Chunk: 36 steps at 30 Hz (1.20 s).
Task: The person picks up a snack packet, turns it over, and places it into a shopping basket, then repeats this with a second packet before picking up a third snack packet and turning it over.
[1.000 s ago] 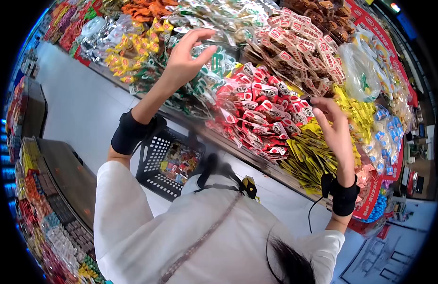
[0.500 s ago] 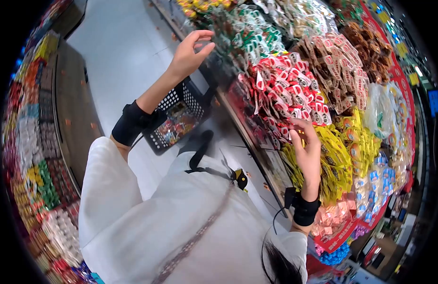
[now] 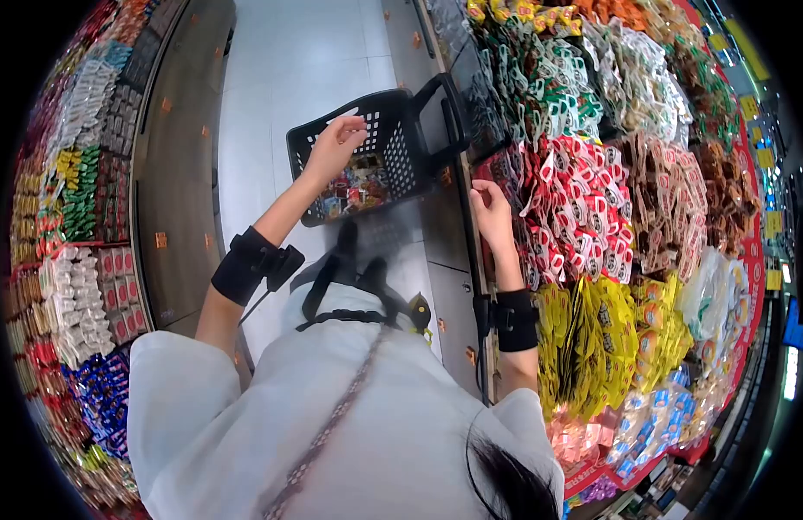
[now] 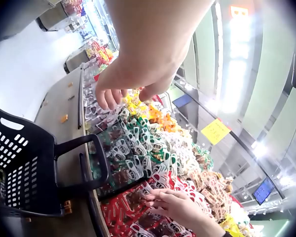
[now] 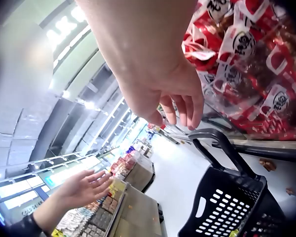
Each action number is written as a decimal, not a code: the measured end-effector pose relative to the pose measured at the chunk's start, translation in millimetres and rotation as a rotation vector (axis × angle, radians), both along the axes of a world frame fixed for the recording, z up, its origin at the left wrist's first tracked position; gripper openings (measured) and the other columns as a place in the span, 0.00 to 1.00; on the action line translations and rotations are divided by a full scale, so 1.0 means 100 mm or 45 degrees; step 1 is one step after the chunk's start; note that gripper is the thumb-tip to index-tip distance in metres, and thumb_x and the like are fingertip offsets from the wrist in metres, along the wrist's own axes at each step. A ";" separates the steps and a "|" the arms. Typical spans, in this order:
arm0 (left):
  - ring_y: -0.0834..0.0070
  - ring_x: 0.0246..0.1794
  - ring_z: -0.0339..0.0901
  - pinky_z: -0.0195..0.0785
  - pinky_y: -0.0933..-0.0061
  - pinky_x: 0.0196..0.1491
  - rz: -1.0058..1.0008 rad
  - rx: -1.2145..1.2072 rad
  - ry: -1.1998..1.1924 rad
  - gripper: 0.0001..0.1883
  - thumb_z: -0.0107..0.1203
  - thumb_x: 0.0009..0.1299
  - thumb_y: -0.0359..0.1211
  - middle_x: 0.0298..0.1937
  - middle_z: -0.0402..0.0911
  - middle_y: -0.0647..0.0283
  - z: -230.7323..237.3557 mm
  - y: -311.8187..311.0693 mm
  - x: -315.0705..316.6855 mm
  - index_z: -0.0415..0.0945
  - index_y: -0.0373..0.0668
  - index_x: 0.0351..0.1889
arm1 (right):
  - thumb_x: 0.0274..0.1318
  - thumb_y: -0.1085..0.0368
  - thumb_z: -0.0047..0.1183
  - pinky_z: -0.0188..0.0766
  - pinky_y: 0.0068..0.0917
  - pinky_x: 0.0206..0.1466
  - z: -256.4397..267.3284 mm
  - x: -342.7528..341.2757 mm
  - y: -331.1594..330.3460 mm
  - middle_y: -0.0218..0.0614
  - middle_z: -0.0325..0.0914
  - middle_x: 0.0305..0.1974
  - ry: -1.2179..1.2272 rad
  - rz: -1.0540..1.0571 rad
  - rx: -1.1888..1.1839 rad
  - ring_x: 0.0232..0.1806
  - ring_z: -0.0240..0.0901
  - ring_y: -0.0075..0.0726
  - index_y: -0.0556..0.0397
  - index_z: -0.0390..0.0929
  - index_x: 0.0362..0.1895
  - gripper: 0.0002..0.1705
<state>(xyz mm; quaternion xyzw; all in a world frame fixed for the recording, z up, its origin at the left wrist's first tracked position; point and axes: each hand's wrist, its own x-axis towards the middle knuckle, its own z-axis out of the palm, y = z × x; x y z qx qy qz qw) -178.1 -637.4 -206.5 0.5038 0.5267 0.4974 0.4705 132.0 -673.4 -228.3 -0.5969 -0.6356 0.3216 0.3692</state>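
Note:
My left hand (image 3: 334, 149) hovers over the black shopping basket (image 3: 299, 178), its fingers loosely bent around nothing. Coloured wrapped snacks (image 3: 358, 184) lie at the bottom of that basket, which has a long handle (image 3: 458, 121) toward the display. Beside the red-and-white snack packets (image 3: 584, 204), at the display's front edge, my right hand (image 3: 494, 217) hangs with relaxed fingers and holds nothing. From the right wrist view, the red packets (image 5: 237, 47) are to the right of my loosely hanging fingers (image 5: 188, 111).
On the right display, yellow packets (image 3: 592, 334), green-and-white packets (image 3: 553, 82) and brown-and-white packets (image 3: 666, 186) lie in heaps. Opposite runs another snack shelf (image 3: 89, 195) with a dark front panel (image 3: 172, 173). A pale tiled floor (image 3: 271, 52) stretches between them.
The head view has swung round, so the aisle and basket now sit near the middle. My left hand went from over the green packets to over the basket; my right left the yellow packets.

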 end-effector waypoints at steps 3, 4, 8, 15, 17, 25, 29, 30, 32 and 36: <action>0.76 0.45 0.72 0.64 0.78 0.48 0.075 -0.038 0.024 0.13 0.51 0.63 0.30 0.42 0.76 0.61 -0.05 -0.09 -0.21 0.68 0.36 0.44 | 0.48 0.66 0.52 0.66 0.27 0.40 -0.23 -0.16 0.35 0.44 0.73 0.36 -0.125 -0.016 0.034 0.35 0.71 0.36 0.60 0.71 0.40 0.15; 0.76 0.45 0.73 0.64 0.78 0.48 0.096 -0.063 -0.048 0.12 0.51 0.63 0.28 0.42 0.76 0.60 -0.10 -0.11 -0.28 0.68 0.35 0.44 | 0.49 0.66 0.52 0.66 0.26 0.42 -0.33 -0.20 0.48 0.43 0.73 0.36 -0.181 -0.015 0.081 0.37 0.71 0.35 0.60 0.71 0.41 0.15; 0.77 0.45 0.72 0.64 0.80 0.48 0.151 -0.192 -0.123 0.11 0.49 0.64 0.27 0.42 0.76 0.60 -0.23 -0.18 -0.54 0.67 0.35 0.44 | 0.48 0.64 0.52 0.63 0.34 0.50 -0.60 -0.36 1.03 0.50 0.69 0.42 -0.396 -0.081 0.144 0.46 0.66 0.49 0.60 0.68 0.44 0.19; 0.78 0.44 0.72 0.63 0.79 0.49 0.227 -0.322 -0.179 0.12 0.49 0.64 0.28 0.41 0.75 0.58 -0.30 -0.20 -0.98 0.67 0.35 0.45 | 0.48 0.61 0.50 0.55 0.42 0.58 -0.95 -0.60 1.68 0.56 0.61 0.52 -0.652 -0.311 -0.180 0.55 0.56 0.58 0.63 0.55 0.56 0.32; 0.80 0.43 0.72 0.63 0.80 0.44 0.197 -0.339 -0.145 0.13 0.47 0.65 0.31 0.43 0.75 0.62 -0.42 -0.19 -1.09 0.67 0.38 0.47 | 0.49 0.60 0.49 0.56 0.42 0.57 -1.01 -0.64 1.76 0.56 0.61 0.52 -0.692 -0.349 -0.208 0.55 0.56 0.58 0.62 0.54 0.56 0.33; 0.80 0.37 0.72 0.65 0.80 0.42 0.177 -0.368 -0.104 0.12 0.50 0.64 0.30 0.39 0.76 0.61 -0.98 0.01 -1.28 0.68 0.37 0.45 | 0.56 0.47 0.37 0.66 0.47 0.44 -0.95 -0.68 2.06 0.52 0.74 0.38 -1.005 -0.419 -0.458 0.41 0.71 0.58 0.55 0.61 0.49 0.26; 0.80 0.34 0.71 0.66 0.80 0.39 0.116 -0.388 -0.037 0.11 0.51 0.63 0.31 0.37 0.76 0.62 -1.09 0.12 -1.28 0.69 0.37 0.42 | 0.56 0.45 0.36 0.66 0.46 0.43 -0.85 -0.73 2.10 0.53 0.75 0.36 -1.098 -0.323 -0.502 0.40 0.71 0.59 0.54 0.62 0.49 0.27; 0.80 0.33 0.71 0.66 0.80 0.39 0.105 -0.399 -0.017 0.11 0.51 0.63 0.31 0.36 0.76 0.62 -1.09 0.14 -1.26 0.70 0.37 0.42 | 0.56 0.44 0.36 0.66 0.46 0.44 -0.85 -0.74 2.10 0.53 0.75 0.36 -1.097 -0.314 -0.510 0.40 0.71 0.59 0.53 0.62 0.49 0.27; 0.79 0.38 0.73 0.65 0.79 0.42 0.042 -0.474 0.045 0.11 0.49 0.64 0.29 0.37 0.77 0.61 -1.09 0.19 -1.22 0.68 0.37 0.44 | 0.55 0.44 0.36 0.66 0.46 0.44 -0.85 -0.77 2.07 0.54 0.75 0.36 -1.083 -0.300 -0.532 0.41 0.71 0.59 0.54 0.63 0.48 0.27; 0.78 0.35 0.74 0.67 0.78 0.38 -0.056 -0.442 0.090 0.11 0.50 0.64 0.31 0.36 0.77 0.61 -1.02 0.28 -1.05 0.69 0.37 0.42 | 0.56 0.46 0.36 0.66 0.45 0.45 -0.94 -0.80 2.00 0.54 0.74 0.37 -1.013 -0.271 -0.610 0.41 0.71 0.60 0.55 0.64 0.47 0.27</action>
